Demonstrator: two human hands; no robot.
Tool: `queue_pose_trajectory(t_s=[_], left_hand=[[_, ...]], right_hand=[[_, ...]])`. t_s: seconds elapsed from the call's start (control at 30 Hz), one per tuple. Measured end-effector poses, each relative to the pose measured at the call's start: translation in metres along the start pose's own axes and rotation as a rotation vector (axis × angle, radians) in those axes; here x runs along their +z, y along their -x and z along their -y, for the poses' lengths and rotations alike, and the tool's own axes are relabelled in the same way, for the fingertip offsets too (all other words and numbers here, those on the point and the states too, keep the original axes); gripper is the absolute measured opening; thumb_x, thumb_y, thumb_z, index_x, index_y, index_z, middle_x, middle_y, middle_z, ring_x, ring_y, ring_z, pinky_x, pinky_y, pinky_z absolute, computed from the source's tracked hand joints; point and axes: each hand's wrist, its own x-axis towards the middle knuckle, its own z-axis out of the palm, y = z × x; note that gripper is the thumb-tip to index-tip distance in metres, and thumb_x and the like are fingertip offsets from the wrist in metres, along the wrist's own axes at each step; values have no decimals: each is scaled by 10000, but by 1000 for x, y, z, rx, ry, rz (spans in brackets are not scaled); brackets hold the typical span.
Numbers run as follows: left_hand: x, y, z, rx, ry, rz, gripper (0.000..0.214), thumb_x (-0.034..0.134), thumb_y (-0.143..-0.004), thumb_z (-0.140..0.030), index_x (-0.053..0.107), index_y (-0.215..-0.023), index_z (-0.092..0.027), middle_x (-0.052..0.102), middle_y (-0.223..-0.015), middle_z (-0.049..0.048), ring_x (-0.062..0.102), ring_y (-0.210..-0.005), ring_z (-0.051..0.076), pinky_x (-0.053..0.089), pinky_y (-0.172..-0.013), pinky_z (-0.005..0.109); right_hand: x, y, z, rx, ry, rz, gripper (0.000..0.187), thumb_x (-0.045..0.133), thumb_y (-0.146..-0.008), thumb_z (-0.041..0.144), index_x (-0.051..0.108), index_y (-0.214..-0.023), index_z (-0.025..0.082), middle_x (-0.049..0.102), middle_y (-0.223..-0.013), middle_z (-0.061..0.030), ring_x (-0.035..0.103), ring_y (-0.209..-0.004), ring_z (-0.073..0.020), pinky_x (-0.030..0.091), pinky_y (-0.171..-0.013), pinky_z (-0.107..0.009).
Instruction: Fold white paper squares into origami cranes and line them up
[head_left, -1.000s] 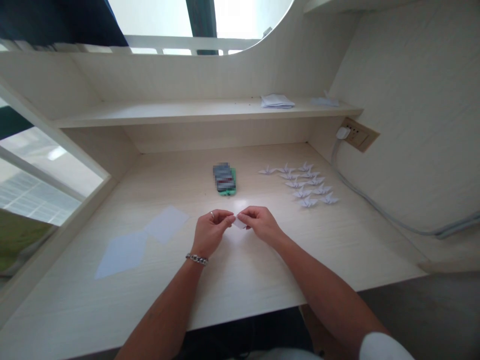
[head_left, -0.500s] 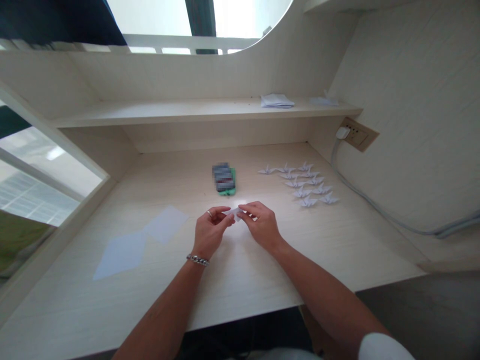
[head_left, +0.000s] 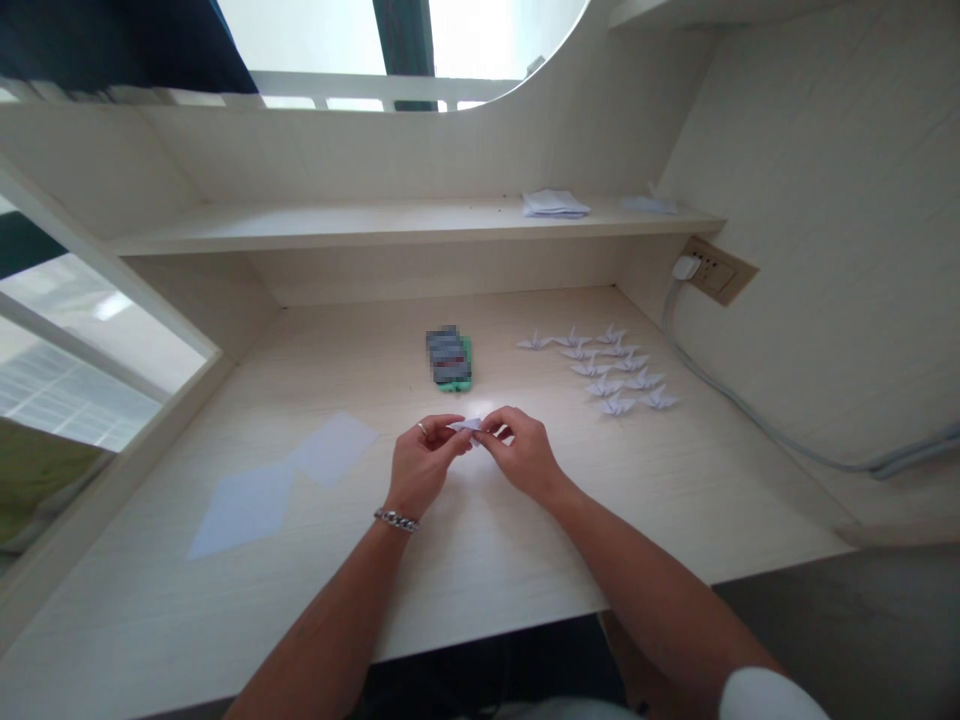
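Fingers (head_left: 456, 444) of our left hand (head_left: 416, 467) and right hand (head_left: 526, 455) pinch folded paper (head_left: 468, 425) | it reaches further left than a second ago

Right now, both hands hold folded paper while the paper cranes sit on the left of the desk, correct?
No: in the head view, the paper cranes sit on the right of the desk. The left hand and right hand do hold folded paper.
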Motion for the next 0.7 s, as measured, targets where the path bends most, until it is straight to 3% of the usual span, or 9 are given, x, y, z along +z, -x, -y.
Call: queue_pose_trajectory(t_s=[0.27,0.4,0.57,0.7], left_hand=[[-1,-1,4,16,62,64,285,806,-644,-281,640,-825,-138,680,-783,18,643,-721,134,535,-684,260],[-2,0,3,-62,149,110,258,781,-676,-331,625,-740,-135,658,-738,6,619,-684,119,532,-673,260],[-5,-1,6,-92,221,148,238,773,-694,-319,634,-739,-131,656,-678,-2,588,-623,92,501,-637,224],[-6,-1,6,-112,248,145,227,770,-695,-304,641,-753,-126,689,-746,29,624,-700,123,520,-718,272]], right_hand=[[0,-1,1,97,-295,126,79,623,-791,244,646,-826,177,638,-760,-16,586,-687,-137,476,-635,-253],[2,0,-4,160,-451,190,188,687,-766,325,661,-883,180,641,-778,-16,591,-685,-136,496,-648,-268],[0,1,-4,200,-481,234,350,802,-644,351,663,-918,184,645,-793,-11,596,-650,-134,518,-633,-281],[0,0,-3,210,-525,237,314,777,-674,361,679,-910,178,666,-801,-22,606,-669,-136,521,-639,-283]])
